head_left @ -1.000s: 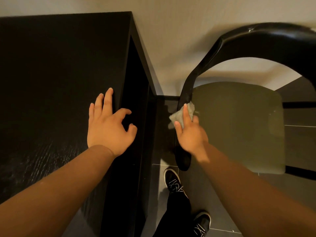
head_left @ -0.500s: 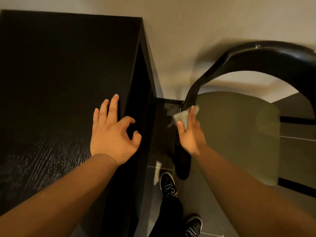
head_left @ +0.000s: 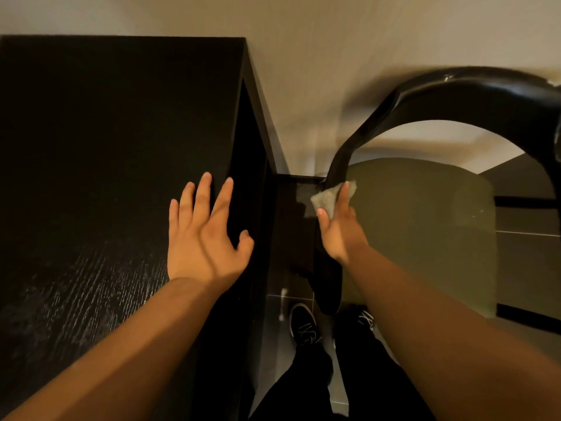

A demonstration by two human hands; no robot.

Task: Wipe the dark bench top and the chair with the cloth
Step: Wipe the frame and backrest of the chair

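The dark bench top (head_left: 106,141) fills the left of the head view. My left hand (head_left: 206,235) rests flat on it near its right edge, fingers spread and straight. To the right stands the chair, with a glossy black curved arm and back (head_left: 455,95) and an olive seat (head_left: 419,226). My right hand (head_left: 340,229) presses a small grey cloth (head_left: 329,197) against the chair's left arm, the index finger straight over the cloth and the thumb on its left side. Part of the cloth is hidden under the hand.
A pale wall (head_left: 303,41) rises behind the bench and chair. Between them runs a narrow gap of dark tiled floor (head_left: 274,329), where my black shoes (head_left: 302,323) and trouser legs stand. A dark bar (head_left: 525,202) crosses at the right.
My right hand has slid the cloth a little farther up the chair's left arm. My left hand stays flat on the bench, its fingers now straighter. The camera has tilted, shifting the scene down.
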